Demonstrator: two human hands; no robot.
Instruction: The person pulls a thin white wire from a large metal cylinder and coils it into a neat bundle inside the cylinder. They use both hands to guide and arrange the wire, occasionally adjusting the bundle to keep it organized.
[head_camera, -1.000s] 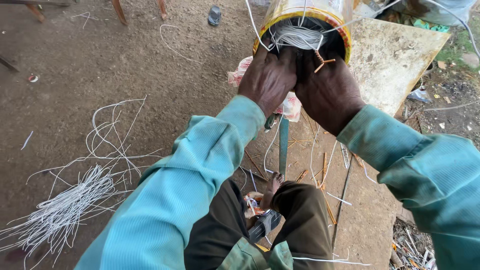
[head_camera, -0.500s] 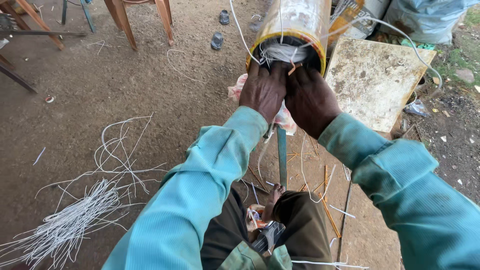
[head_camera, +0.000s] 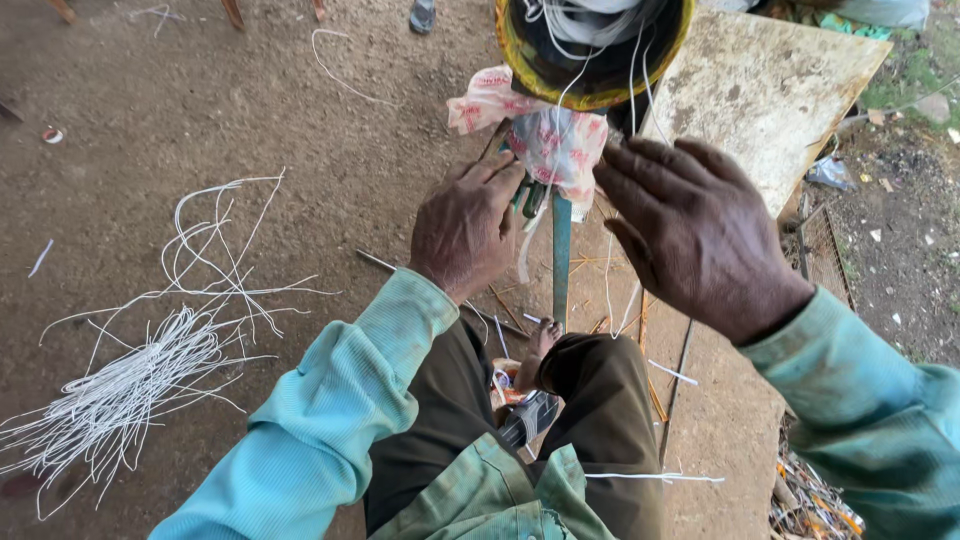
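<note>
- Head view: the yellow-rimmed cylinder (head_camera: 592, 50) lies end-on, white wires spilling from its mouth, a pink cloth (head_camera: 540, 135) hanging under the rim.
- Left hand (head_camera: 465, 230), fingers pressed together, touches the cloth (nothing visibly pinched); right hand (head_camera: 695, 235) hovers beside it, fingers spread.

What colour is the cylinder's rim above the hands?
Yellow, on the metal cylinder's round rim; head view shows it best.
</note>
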